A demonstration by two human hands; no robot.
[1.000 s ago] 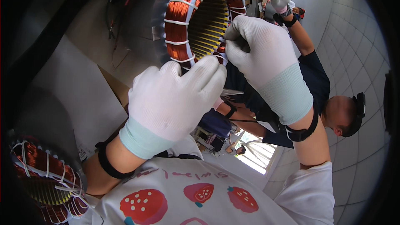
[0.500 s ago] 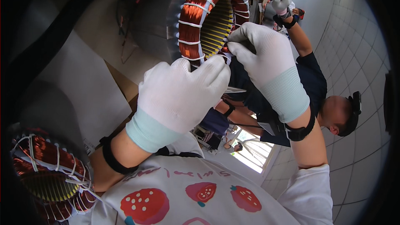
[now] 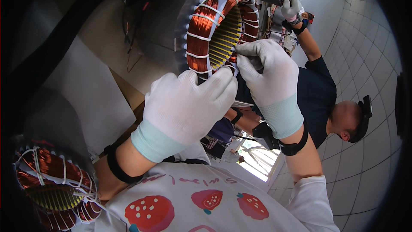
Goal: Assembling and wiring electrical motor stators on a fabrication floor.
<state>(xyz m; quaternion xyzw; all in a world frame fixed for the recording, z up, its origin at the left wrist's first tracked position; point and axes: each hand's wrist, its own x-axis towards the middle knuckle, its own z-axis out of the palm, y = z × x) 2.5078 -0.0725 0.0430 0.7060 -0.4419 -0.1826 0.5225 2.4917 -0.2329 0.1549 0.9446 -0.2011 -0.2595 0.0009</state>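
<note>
My R hand (image 3: 274, 72) has swung in at the wrist; L hand (image 3: 185, 108) stays at lower rim of the copper winding (image 3: 198, 39), upper ctr, so I'd say work's on same stretch. L fingertips bunched, R curled by right rim; can't tell if gripping.

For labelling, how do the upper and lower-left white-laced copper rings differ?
The upper white-laced copper ring has the white-gloved left hand and right hand at it; the lower-left copper ring, neither. The upper ring's lacing sits neatly; the lower-left ring's looks looser. Both have yellow strips inside.
</note>
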